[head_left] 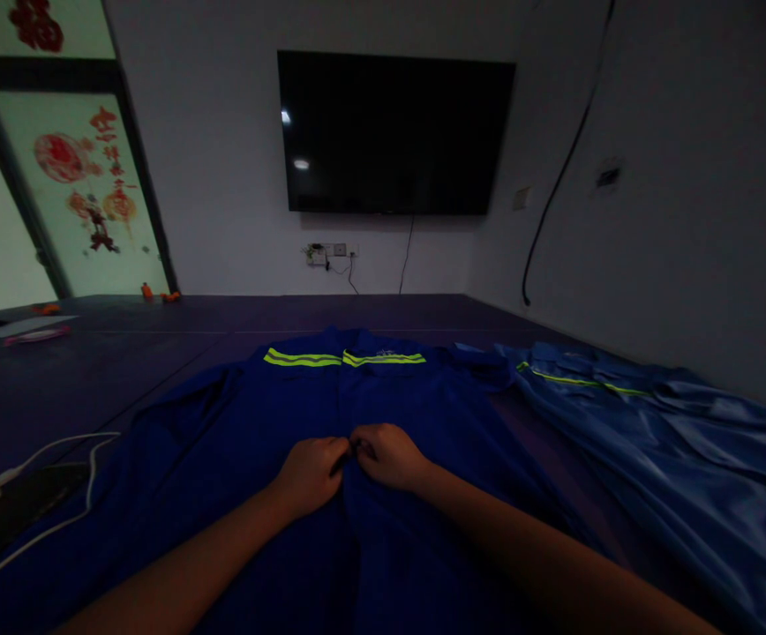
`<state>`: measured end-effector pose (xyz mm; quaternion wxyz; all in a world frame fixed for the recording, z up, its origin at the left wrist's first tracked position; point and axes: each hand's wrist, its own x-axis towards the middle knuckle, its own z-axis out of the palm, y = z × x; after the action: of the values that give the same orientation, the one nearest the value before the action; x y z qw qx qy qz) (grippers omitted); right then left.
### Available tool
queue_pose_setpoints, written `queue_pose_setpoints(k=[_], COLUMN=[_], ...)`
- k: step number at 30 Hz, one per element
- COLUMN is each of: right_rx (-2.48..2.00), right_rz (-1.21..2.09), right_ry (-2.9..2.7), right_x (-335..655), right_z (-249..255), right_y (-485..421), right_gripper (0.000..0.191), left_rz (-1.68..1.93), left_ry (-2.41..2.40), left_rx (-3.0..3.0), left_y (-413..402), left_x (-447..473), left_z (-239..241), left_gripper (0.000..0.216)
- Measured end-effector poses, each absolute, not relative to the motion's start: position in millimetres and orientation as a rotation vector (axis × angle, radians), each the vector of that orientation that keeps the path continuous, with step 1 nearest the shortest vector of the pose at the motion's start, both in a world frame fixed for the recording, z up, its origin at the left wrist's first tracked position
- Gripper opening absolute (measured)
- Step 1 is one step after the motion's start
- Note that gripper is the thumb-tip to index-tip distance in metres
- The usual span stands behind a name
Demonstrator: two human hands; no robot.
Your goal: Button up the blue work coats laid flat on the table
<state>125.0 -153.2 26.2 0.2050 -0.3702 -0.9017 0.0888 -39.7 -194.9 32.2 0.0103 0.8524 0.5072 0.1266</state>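
Note:
A dark blue work jacket (251, 423) with yellow reflective stripes across the chest lies spread flat on the dark surface in front of me. My left hand (310, 472) and my right hand (389, 456) meet at the jacket's front opening, at mid-chest. Both hands have their fingers curled and pinched on the fabric edges along the placket. What exactly sits between the fingertips is too dark to make out.
A second blue jacket (654, 423) with a reflective stripe lies crumpled to the right. White cables (58, 445) and a dark flat device (18, 503) lie at the left. A wall-mounted television (393, 132) hangs ahead, with a wall socket (326, 254) below it and a decorated glass door (71, 194) at left.

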Motion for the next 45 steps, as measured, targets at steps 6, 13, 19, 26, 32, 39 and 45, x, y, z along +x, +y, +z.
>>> queue_pose_setpoints(k=[6,13,19,26,32,39,45], right_rx=[-1.020,-1.034,-1.018,-1.045,-1.040,-1.023,-1.038], right_rz=[0.243,0.241,0.228,0.239,0.247,0.218,0.235], right_ry=[-2.522,-2.527,-2.520,-2.533,-2.538,-2.523,-2.526], right_x=[125.1,125.3,125.0,124.5,124.5,125.1,125.0], right_z=[26.0,27.0,24.5,25.9,26.9,25.9,27.2], right_y=[-153.6,-154.1,-152.7,-153.5,-153.9,-154.5,-154.6], right_gripper=[0.024,0.023,0.023,0.025,0.025,0.023,0.023], left_rz=[0.405,0.382,0.369,0.370,0.399,0.411,0.387], left_ry=[1.575,1.585,1.580,1.594,1.563,1.545,1.562], left_rx=[2.663,2.650,2.660,2.656,2.673,2.682,2.678], left_y=[-195.3,-195.9,-195.3,-195.3,-195.7,-195.6,-195.7], left_x=[-39.8,-39.0,-38.9,-39.0,-39.7,-39.9,-39.6], left_z=[32.0,34.7,33.5,32.4,31.8,32.6,32.8], left_gripper=[0.011,0.009,0.011,0.011,0.010,0.009,0.009])
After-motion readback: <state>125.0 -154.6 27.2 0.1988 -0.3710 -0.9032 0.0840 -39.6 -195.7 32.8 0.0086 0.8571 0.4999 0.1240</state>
